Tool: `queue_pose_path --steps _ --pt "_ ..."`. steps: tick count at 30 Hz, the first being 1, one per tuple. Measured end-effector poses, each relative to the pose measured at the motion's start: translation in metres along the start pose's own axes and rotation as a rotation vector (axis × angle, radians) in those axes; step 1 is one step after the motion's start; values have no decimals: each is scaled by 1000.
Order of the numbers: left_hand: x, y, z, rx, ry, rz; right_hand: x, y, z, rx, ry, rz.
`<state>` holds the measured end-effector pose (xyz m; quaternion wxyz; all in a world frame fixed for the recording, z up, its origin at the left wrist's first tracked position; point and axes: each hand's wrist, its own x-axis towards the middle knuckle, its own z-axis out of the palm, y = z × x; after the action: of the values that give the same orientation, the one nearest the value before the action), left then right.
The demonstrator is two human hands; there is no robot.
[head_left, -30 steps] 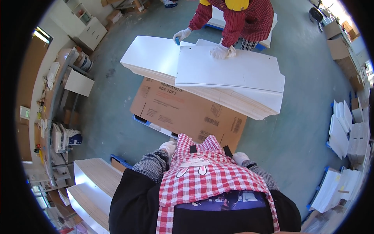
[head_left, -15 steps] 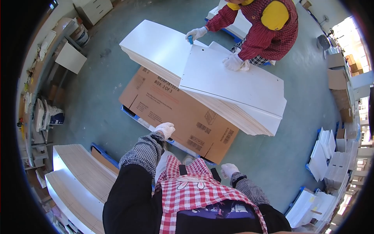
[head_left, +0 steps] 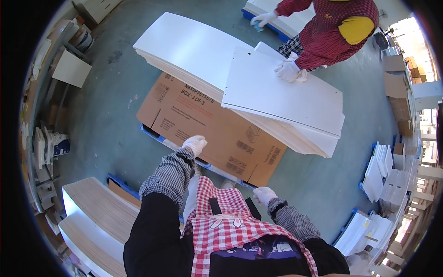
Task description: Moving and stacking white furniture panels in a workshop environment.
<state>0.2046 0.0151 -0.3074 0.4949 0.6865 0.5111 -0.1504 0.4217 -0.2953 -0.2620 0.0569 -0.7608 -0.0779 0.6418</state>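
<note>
My left hand, in a white glove, is loosely curled above the near edge of a flat brown cardboard box. Nothing shows in it. Lower and to the right, my right hand, also gloved, is curled near the box's near right corner with nothing visible in its fingers. A stack of white panels lies across the far part of the box, beyond both hands. Its top right panel lies askew, and a co-worker's white-gloved hand rests on it. The co-worker's other hand holds a small blue thing.
A blue pallet shows under the box. Close on my left stands a stack of panels with pale edges. Stacked white boards stand at the right. A workbench runs along the left wall. The co-worker stands behind the panels.
The co-worker has shifted right, and the hand with the blue thing has left the panels and moved back. The top right panel looks slightly shifted rightward. My hands have moved up a little.
</note>
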Motion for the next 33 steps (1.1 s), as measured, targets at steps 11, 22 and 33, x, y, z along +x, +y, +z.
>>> queue_pose_path --steps 11,22,33 --pt "88 125 -77 8 133 132 -45 -59 23 390 32 3" --pt "103 195 -47 -46 166 113 -4 -99 -58 1090 191 -137" --pt "-34 97 19 -622 115 -82 30 -104 -159 1665 213 -457"
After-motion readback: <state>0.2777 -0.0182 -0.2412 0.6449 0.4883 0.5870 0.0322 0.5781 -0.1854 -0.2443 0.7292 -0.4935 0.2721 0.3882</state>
